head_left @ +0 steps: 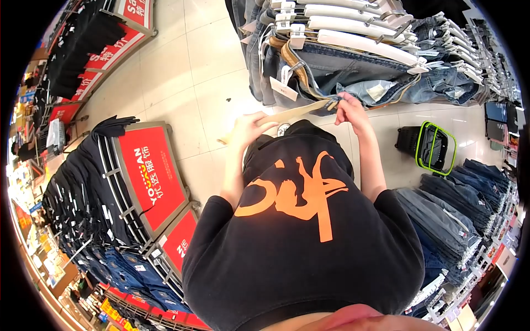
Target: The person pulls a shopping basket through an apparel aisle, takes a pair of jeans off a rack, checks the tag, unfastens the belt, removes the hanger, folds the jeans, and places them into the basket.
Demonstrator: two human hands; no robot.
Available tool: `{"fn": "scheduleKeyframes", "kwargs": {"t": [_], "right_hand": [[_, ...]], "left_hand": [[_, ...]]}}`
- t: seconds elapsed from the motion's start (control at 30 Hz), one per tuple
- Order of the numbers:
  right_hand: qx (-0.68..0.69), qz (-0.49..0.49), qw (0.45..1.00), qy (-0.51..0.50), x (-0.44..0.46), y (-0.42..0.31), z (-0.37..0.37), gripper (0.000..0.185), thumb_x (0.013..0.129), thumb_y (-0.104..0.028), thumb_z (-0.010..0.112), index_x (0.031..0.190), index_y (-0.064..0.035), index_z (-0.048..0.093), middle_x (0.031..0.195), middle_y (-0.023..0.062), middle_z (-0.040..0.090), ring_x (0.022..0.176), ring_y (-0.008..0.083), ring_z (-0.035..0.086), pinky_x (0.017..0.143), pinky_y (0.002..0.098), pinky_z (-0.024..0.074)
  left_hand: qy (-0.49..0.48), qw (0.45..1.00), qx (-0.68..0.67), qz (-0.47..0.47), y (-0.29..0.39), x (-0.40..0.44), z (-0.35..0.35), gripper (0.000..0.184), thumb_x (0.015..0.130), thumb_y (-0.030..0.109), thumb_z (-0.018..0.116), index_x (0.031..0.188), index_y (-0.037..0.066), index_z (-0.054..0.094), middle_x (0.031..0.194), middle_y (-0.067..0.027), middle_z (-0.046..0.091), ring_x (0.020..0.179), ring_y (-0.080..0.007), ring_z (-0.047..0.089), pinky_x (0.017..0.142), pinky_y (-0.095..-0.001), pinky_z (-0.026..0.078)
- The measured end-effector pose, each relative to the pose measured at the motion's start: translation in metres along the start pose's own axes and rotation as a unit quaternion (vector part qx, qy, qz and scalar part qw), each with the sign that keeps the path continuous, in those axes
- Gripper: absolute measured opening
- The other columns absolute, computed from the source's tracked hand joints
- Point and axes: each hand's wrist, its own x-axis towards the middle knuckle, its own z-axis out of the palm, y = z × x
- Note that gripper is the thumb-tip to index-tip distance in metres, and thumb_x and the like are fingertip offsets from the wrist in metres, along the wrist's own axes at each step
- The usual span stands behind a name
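Note:
A tan belt [295, 113] stretches between my two hands, in front of jeans hanging on a rack. My left hand [251, 128] is closed around the belt, and its loose end pokes out to the left. At the other end my right hand [351, 111] pinches the belt beside a small dark denim piece; whether that is a belt loop or a buckle end I cannot tell. The hanging jeans [359, 69] are dark grey-blue, with a white paper tag [283, 88] on the front pair.
White hangers [364, 44] crowd the rack ahead. A black basket with a green rim [454, 144] stands on the tiled floor [171, 83] to the right. Folded jeans [441, 212] lie at lower right. Red-signed racks [146, 171] of dark trousers line the left.

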Motion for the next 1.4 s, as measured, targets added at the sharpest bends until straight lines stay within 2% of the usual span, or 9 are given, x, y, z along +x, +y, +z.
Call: {"fn": "scheduleKeyframes", "kwargs": {"t": [0.2, 0.4, 0.5, 0.7, 0.87, 1.0, 1.2, 1.27, 1.4], "right_hand": [[-0.009, -0.017, 1.000, 0.021, 0.016, -0.011, -0.027, 0.014, 0.082, -0.015, 0.040, 0.076, -0.0042, 0.045, 0.044, -0.0006, 0.040, 0.035, 0.0120, 0.045, 0.042, 0.0243, 0.0430], [-0.017, -0.008, 1.000, -0.001, 0.024, -0.013, -0.040, 0.017, 0.084, -0.018, 0.040, 0.072, -0.0070, 0.042, 0.043, -0.0011, 0.038, 0.035, 0.0123, 0.044, 0.042, 0.0246, 0.0437], [-0.008, -0.016, 1.000, 0.000, 0.024, -0.014, -0.043, 0.017, 0.084, -0.019, 0.040, 0.072, -0.0072, 0.042, 0.043, -0.0013, 0.037, 0.036, 0.0123, 0.045, 0.043, 0.0245, 0.0438], [-0.003, -0.034, 0.999, 0.003, 0.021, -0.008, -0.039, 0.015, 0.083, -0.017, 0.040, 0.077, -0.0052, 0.044, 0.046, -0.0010, 0.040, 0.039, 0.0122, 0.047, 0.045, 0.0242, 0.0441], [-0.032, -0.026, 0.999, 0.002, 0.016, -0.005, -0.027, 0.013, 0.082, -0.015, 0.040, 0.085, -0.0032, 0.046, 0.050, 0.0014, 0.047, 0.044, 0.0128, 0.051, 0.049, 0.0243, 0.0452], [-0.042, -0.027, 0.998, -0.044, 0.013, -0.004, -0.021, 0.017, 0.082, -0.010, 0.042, 0.095, -0.0006, 0.046, 0.052, 0.0033, 0.050, 0.046, 0.0145, 0.053, 0.052, 0.0251, 0.0461], [-0.111, -0.082, 0.987, -0.082, 0.005, 0.003, -0.015, 0.027, 0.083, -0.009, 0.045, 0.109, -0.0002, 0.045, 0.056, 0.0042, 0.053, 0.052, 0.0122, 0.056, 0.053, 0.0234, 0.0456], [-0.215, -0.137, 0.965, -0.066, 0.012, 0.015, -0.020, 0.032, 0.084, -0.015, 0.046, 0.115, -0.0094, 0.045, 0.056, 0.0058, 0.055, 0.053, 0.0169, 0.058, 0.054, 0.0275, 0.0460], [-0.491, -0.172, 0.842, 0.141, -0.004, 0.006, -0.011, 0.035, 0.083, -0.029, 0.049, 0.117, -0.0247, 0.045, 0.059, 0.0093, 0.057, 0.058, 0.0273, 0.058, 0.057, 0.0360, 0.0464]], "left_hand": [[0.009, 0.992, -0.001, -0.127, -0.027, -0.038, -0.059, 0.029, 0.067, 0.027, 0.073, 0.063, 0.001, 0.060, 0.048, -0.0016, 0.045, 0.046, -0.0068, 0.038, 0.044, -0.0234, 0.032], [0.039, 0.979, -0.014, -0.198, -0.015, -0.054, -0.084, 0.024, 0.068, 0.020, 0.073, 0.061, 0.001, 0.059, 0.048, 0.0007, 0.045, 0.047, -0.0040, 0.038, 0.043, -0.0210, 0.029], [0.149, 0.959, -0.096, -0.222, -0.010, -0.062, -0.091, 0.020, 0.069, 0.018, 0.071, 0.062, 0.003, 0.060, 0.050, 0.0032, 0.047, 0.047, -0.0025, 0.038, 0.043, -0.0183, 0.029], [0.352, 0.916, -0.183, -0.054, 0.040, -0.050, -0.083, 0.021, 0.063, -0.002, 0.072, 0.075, 0.005, 0.057, 0.068, -0.0023, 0.057, 0.063, -0.0075, 0.052, 0.054, -0.0186, 0.042], [0.285, 0.913, -0.114, 0.270, 0.118, -0.026, -0.044, 0.028, 0.056, -0.007, 0.073, 0.076, 0.007, 0.059, 0.074, -0.0047, 0.059, 0.065, -0.0146, 0.055, 0.056, -0.0245, 0.045], [0.193, 0.912, -0.054, 0.357, 0.127, 0.003, 0.004, 0.027, 0.055, 0.000, 0.068, 0.080, 0.010, 0.064, 0.090, -0.0017, 0.062, 0.074, -0.0170, 0.057, 0.064, -0.0271, 0.042], [0.116, 0.937, 0.042, 0.326, 0.110, 0.029, 0.048, 0.025, 0.056, 0.004, 0.066, 0.080, 0.011, 0.062, 0.085, 0.0019, 0.061, 0.076, -0.0172, 0.058, 0.067, -0.0289, 0.043], [0.088, 0.953, 0.051, 0.285, 0.100, 0.031, 0.057, 0.020, 0.060, 0.005, 0.066, 0.079, 0.010, 0.060, 0.079, -0.0003, 0.058, 0.070, -0.0188, 0.058, 0.060, -0.0295, 0.045], [0.043, 0.966, 0.094, 0.237, 0.092, 0.034, 0.063, 0.027, 0.066, 0.018, 0.065, 0.089, 0.010, 0.055, 0.077, -0.0027, 0.052, 0.071, -0.0206, 0.056, 0.059, -0.0312, 0.045]]}}
